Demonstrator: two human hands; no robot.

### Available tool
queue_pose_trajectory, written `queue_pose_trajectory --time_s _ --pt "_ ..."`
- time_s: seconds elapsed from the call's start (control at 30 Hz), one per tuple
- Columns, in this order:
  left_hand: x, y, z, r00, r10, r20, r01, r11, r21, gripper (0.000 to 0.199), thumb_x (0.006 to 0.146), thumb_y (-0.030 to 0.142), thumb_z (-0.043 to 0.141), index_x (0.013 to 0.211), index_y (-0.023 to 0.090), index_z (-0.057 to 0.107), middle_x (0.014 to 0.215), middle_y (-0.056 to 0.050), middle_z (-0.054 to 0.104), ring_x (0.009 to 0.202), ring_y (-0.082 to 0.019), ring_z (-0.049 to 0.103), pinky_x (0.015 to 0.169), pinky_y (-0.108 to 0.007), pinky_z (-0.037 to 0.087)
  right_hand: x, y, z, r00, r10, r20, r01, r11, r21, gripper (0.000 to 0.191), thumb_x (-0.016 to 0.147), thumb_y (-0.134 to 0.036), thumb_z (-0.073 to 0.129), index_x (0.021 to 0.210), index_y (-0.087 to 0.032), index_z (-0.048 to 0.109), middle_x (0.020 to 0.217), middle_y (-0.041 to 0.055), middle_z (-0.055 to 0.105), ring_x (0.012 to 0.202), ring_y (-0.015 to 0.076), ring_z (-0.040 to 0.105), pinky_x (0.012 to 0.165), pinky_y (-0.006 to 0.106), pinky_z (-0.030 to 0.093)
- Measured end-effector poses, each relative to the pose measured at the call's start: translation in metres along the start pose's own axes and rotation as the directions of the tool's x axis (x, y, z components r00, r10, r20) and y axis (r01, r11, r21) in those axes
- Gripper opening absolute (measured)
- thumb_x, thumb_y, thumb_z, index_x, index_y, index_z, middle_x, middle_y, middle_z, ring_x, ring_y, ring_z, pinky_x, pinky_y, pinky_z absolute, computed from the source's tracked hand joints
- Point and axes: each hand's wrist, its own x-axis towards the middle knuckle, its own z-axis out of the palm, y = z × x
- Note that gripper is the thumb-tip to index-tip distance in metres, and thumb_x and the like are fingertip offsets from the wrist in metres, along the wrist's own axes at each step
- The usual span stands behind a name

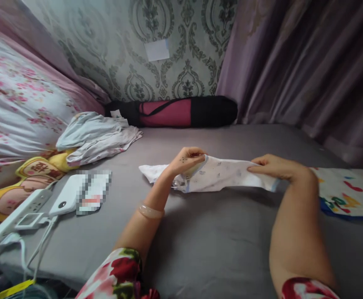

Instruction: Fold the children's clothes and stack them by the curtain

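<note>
A small white printed garment [221, 174] with light blue edging is stretched sideways between my hands, just above the grey bed sheet [225, 232]. It looks like baby clothing, but its exact kind does not show. My left hand [187, 160] pinches its left part near a blue-trimmed edge, and a white end of cloth sticks out to the left beyond the wrist. At the other end, the fingers of my right hand [270, 166] are closed on the upper edge. A pale bangle [150, 211] circles my left wrist.
Crumpled light clothes [97, 135] lie at the left, beside a yellow plush toy [6, 199]. Nearer are a white device [69, 195], a power strip [16, 224] and cables. A black and red long bag [169, 113] rests against the wall. At right lies a colourful printed bag [352, 191].
</note>
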Motion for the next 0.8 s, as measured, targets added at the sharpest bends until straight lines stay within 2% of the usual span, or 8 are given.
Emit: queue_pose_trajectory --time_s 0.03,0.1,0.2,0.3,0.37,0.53,0.63,0.8 --pt "0.002 -0.004 0.005 0.999 -0.042 0.012 0.042 0.999 0.003 0.022 0.079 0.036 0.063 0.086 0.016 0.069 0.078 -0.003 0.064 0.073 -0.013 0.057 0.067 -0.025 0.045 0.009 0.012 0.005 0.986 0.050 0.157 -0.051 0.999 -0.002 0.028 0.069 -0.048 0.067 0.071 -0.021 0.075 0.068 0.0050 0.071 0.057 0.0187 0.062 0.052 0.028 0.047" --pt "0.006 -0.013 0.012 0.994 -0.103 0.023 0.102 0.994 0.027 0.021 0.079 0.034 0.061 0.083 0.015 0.068 0.075 -0.001 0.064 0.070 -0.012 0.056 0.064 -0.024 0.044 0.026 0.029 0.013 0.963 0.124 0.240 -0.113 0.992 -0.057 0.023 0.066 -0.041 0.067 0.074 -0.022 0.075 0.075 0.0045 0.073 0.065 0.0208 0.065 0.060 0.031 0.051" --pt "0.010 -0.019 0.016 0.991 -0.135 0.017 0.133 0.988 0.073 0.023 0.081 0.035 0.057 0.081 0.015 0.068 0.072 -0.001 0.063 0.068 -0.012 0.055 0.061 -0.023 0.042 0.041 0.028 0.024 0.984 0.104 0.146 -0.094 0.993 -0.076 0.022 0.065 -0.034 0.066 0.080 -0.020 0.075 0.088 0.0078 0.075 0.081 0.0247 0.068 0.076 0.036 0.052" --pt "0.010 -0.016 0.015 0.993 -0.113 0.046 0.108 0.988 0.108 0.027 0.083 0.038 0.054 0.083 0.015 0.068 0.074 -0.001 0.063 0.069 -0.012 0.055 0.060 -0.022 0.041 0.041 -0.006 0.032 0.997 -0.074 -0.002 0.074 0.996 0.041 0.034 0.074 -0.037 0.061 0.100 -0.020 0.073 0.108 0.0097 0.072 0.098 0.0254 0.065 0.089 0.038 0.049" --pt "0.008 -0.010 0.014 0.994 -0.095 0.062 0.087 0.990 0.112 0.029 0.084 0.040 0.054 0.084 0.015 0.068 0.075 -0.001 0.063 0.069 -0.012 0.054 0.060 -0.023 0.041 0.037 -0.037 0.038 0.979 -0.205 0.006 0.202 0.971 0.128 0.039 0.078 -0.042 0.058 0.109 -0.020 0.070 0.114 0.0080 0.069 0.103 0.0239 0.063 0.091 0.036 0.047" --pt "0.005 0.001 0.012 0.995 -0.098 0.023 0.095 0.992 0.082 0.034 0.082 0.047 0.059 0.076 0.014 0.067 0.065 0.000 0.057 0.060 -0.010 0.048 0.053 -0.022 0.036 0.035 -0.076 0.053 0.919 -0.326 0.222 0.282 0.937 0.208 0.036 0.079 -0.051 0.059 0.090 -0.019 0.070 0.083 0.0014 0.068 0.078 0.0175 0.061 0.066 0.027 0.046" --pt "0.003 0.004 0.002 0.991 -0.131 0.020 0.129 0.990 0.062 0.036 0.083 0.048 0.058 0.077 0.014 0.066 0.062 0.000 0.055 0.057 -0.010 0.047 0.051 -0.022 0.034 0.039 -0.072 0.057 0.922 -0.294 0.253 0.246 0.947 0.205 0.040 0.080 -0.057 0.057 0.078 -0.017 0.066 0.069 -0.0013 0.060 0.064 0.0132 0.054 0.056 0.023 0.038" --pt "-0.009 0.008 -0.038 0.997 -0.072 0.011 0.069 0.982 0.174 0.033 0.082 0.046 0.058 0.089 0.015 0.067 0.079 -0.004 0.065 0.072 -0.013 0.057 0.065 -0.025 0.043 0.039 -0.058 0.049 0.924 -0.258 0.282 0.198 0.954 0.225 0.051 0.077 -0.066 0.056 0.081 -0.017 0.068 0.072 -0.0002 0.060 0.067 0.0135 0.052 0.059 0.024 0.037"
